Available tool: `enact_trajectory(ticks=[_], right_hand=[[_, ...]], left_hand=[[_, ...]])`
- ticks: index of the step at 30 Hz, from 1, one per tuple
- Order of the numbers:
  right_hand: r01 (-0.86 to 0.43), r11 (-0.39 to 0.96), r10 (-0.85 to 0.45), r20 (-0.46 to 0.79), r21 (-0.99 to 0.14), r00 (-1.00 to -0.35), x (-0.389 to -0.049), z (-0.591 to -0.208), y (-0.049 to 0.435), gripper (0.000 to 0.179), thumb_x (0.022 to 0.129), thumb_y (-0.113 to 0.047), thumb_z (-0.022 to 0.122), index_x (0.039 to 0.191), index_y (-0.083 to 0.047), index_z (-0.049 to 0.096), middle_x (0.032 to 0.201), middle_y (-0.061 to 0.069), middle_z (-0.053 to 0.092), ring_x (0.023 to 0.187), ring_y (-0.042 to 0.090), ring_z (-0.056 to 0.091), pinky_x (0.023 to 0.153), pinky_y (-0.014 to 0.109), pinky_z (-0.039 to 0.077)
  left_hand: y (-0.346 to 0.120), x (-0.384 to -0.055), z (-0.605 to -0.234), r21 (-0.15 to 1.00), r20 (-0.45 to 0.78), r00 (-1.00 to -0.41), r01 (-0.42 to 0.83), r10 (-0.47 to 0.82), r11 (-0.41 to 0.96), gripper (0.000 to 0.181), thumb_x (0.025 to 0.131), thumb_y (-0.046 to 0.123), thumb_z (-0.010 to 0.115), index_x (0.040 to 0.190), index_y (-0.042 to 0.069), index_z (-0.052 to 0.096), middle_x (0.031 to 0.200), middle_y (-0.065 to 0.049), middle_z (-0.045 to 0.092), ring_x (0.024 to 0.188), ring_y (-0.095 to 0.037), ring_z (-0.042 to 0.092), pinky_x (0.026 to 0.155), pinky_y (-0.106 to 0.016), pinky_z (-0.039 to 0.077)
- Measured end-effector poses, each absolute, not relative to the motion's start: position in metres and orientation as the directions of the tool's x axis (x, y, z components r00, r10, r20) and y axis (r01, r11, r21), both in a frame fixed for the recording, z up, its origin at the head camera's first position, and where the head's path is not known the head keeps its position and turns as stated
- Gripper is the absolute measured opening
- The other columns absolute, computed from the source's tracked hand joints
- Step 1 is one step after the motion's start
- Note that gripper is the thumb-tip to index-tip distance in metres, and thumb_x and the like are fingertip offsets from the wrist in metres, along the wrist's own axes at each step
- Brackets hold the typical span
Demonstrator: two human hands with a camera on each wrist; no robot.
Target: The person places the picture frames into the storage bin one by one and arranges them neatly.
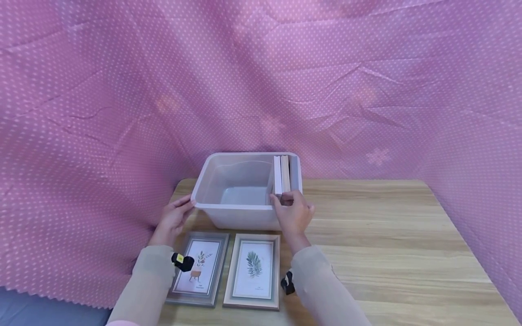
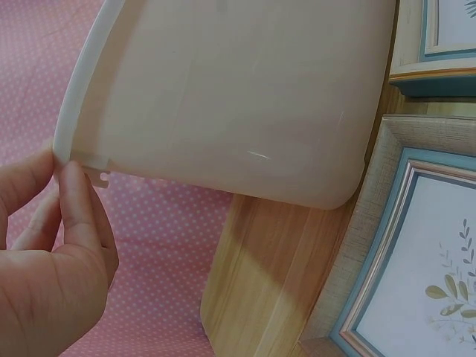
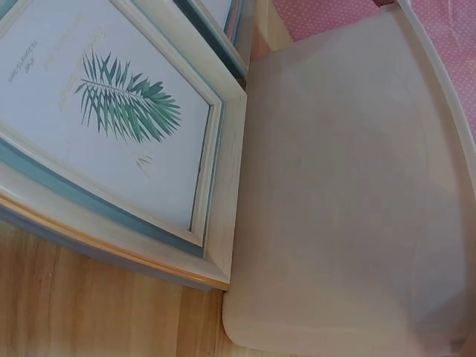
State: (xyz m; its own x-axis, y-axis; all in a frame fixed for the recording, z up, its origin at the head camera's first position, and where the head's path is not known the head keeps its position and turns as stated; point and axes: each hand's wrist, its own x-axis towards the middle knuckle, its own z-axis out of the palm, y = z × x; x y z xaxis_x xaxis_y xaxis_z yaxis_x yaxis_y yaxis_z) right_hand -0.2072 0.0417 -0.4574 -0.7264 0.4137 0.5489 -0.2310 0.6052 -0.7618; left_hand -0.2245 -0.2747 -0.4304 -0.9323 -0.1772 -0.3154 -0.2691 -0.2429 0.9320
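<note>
A white plastic bin (image 1: 244, 219) stands on the table, and several books (image 1: 285, 174) stand upright along the right side inside it. My left hand (image 1: 175, 218) pinches the bin's front left rim between thumb and fingers, as the left wrist view shows closely. At the front right corner my right hand (image 1: 294, 213) holds the near end of the books, thumb on the left and bent fingers on the right. The lower part of the books is hidden by the bin's front wall. In the right wrist view the bin wall (image 3: 335, 186) fills much of the picture, with the right hand's fingers out of sight.
Two picture frames lie face up before the bin: a grey one with a potted plant print (image 1: 200, 267) on the left, a cream one with a green leaf print (image 1: 253, 271) beside it. Wood-grain table (image 1: 387, 244) extends right. Pink dotted cloth (image 1: 244, 90) hangs behind and around.
</note>
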Motion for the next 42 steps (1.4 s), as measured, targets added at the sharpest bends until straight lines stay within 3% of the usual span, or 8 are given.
enact_trajectory(ticks=[7, 10, 14, 20, 26, 32, 36, 42], right_hand=[[-0.320, 0.503, 0.462, 0.562, -0.803, -0.686, -0.206, -0.458, 0.046, 0.031, 0.076, -0.031, 0.081, 0.091, -0.010, 0.064, 0.081, 0.000, 0.068, 0.067, 0.015, 0.061, 0.080, 0.039, 0.033], [-0.396, 0.457, 0.468, 0.594, -0.796, -0.654, -0.207, -0.456, 0.052, 0.027, 0.080, -0.023, 0.078, 0.094, -0.006, 0.063, 0.083, 0.004, 0.066, 0.067, 0.019, 0.059, 0.075, 0.035, 0.039], [-0.450, 0.430, 0.458, 0.619, -0.783, -0.638, -0.211, -0.455, 0.061, 0.027, 0.085, -0.018, 0.073, 0.103, -0.003, 0.062, 0.091, 0.012, 0.060, 0.076, 0.025, 0.054, 0.069, 0.036, 0.045], [-0.388, 0.332, 0.465, 0.507, -0.860, -0.726, -0.214, -0.451, 0.075, 0.033, 0.089, -0.023, 0.067, 0.118, -0.008, 0.060, 0.107, 0.019, 0.046, 0.093, 0.034, 0.046, 0.076, 0.051, 0.045], [-0.276, 0.230, 0.417, 0.350, -0.933, -0.839, -0.219, -0.450, 0.091, 0.037, 0.093, -0.025, 0.064, 0.128, -0.014, 0.055, 0.120, 0.019, 0.039, 0.104, 0.034, 0.045, 0.084, 0.043, 0.049], [-0.159, 0.188, 0.325, 0.214, -0.969, -0.921, -0.226, -0.451, 0.109, 0.045, 0.095, -0.024, 0.060, 0.137, -0.015, 0.047, 0.131, 0.023, 0.035, 0.104, 0.032, 0.049, 0.085, 0.044, 0.052], [-0.060, 0.141, 0.245, 0.094, -0.988, -0.965, -0.230, -0.450, 0.119, 0.051, 0.097, -0.025, 0.057, 0.143, -0.013, 0.040, 0.129, 0.023, 0.040, 0.105, 0.036, 0.054, 0.084, 0.046, 0.055], [0.118, 0.058, 0.102, -0.111, -0.991, -0.989, -0.234, -0.444, 0.129, 0.058, 0.097, -0.022, 0.056, 0.146, -0.008, 0.030, 0.127, 0.024, 0.048, 0.112, 0.041, 0.052, 0.084, 0.046, 0.055]], left_hand=[[-0.275, -0.223, -0.430, 0.935, -0.321, -0.930, -0.282, -0.178, -0.214, 0.051, 0.092, -0.001, 0.059, 0.140, 0.000, 0.040, 0.137, -0.014, 0.045, 0.093, -0.005, 0.062, 0.103, -0.030, 0.040], [-0.276, -0.224, -0.431, 0.935, -0.320, -0.931, -0.279, -0.177, -0.220, 0.051, 0.092, -0.002, 0.059, 0.140, -0.001, 0.040, 0.132, -0.012, 0.049, 0.092, -0.004, 0.062, 0.104, -0.032, 0.038], [-0.276, -0.224, -0.430, 0.933, -0.313, -0.934, -0.268, -0.173, -0.239, 0.052, 0.092, -0.004, 0.058, 0.140, -0.002, 0.039, 0.112, -0.002, 0.059, 0.092, -0.005, 0.063, 0.104, -0.032, 0.038], [-0.275, -0.223, -0.430, 0.937, -0.298, -0.940, -0.255, -0.166, -0.239, 0.052, 0.092, -0.004, 0.058, 0.140, -0.004, 0.038, 0.104, 0.003, 0.061, 0.094, -0.006, 0.062, 0.102, -0.030, 0.040], [-0.274, -0.224, -0.430, 0.938, -0.295, -0.940, -0.252, -0.171, -0.237, 0.051, 0.092, -0.004, 0.058, 0.139, -0.004, 0.039, 0.116, -0.004, 0.059, 0.095, -0.006, 0.062, 0.100, -0.028, 0.042], [-0.273, -0.223, -0.429, 0.941, -0.303, -0.938, -0.266, -0.170, -0.210, 0.051, 0.092, -0.003, 0.058, 0.140, -0.003, 0.038, 0.138, -0.016, 0.045, 0.101, -0.008, 0.061, 0.100, -0.026, 0.042], [-0.273, -0.223, -0.429, 0.942, -0.310, -0.934, -0.277, -0.177, -0.189, 0.051, 0.093, -0.002, 0.058, 0.140, -0.001, 0.039, 0.145, -0.019, 0.037, 0.099, -0.006, 0.061, 0.102, -0.028, 0.040], [-0.273, -0.224, -0.430, 0.943, -0.314, -0.931, -0.283, -0.189, -0.174, 0.051, 0.093, 0.000, 0.059, 0.141, 0.000, 0.041, 0.146, -0.020, 0.036, 0.097, -0.005, 0.061, 0.103, -0.030, 0.040]])
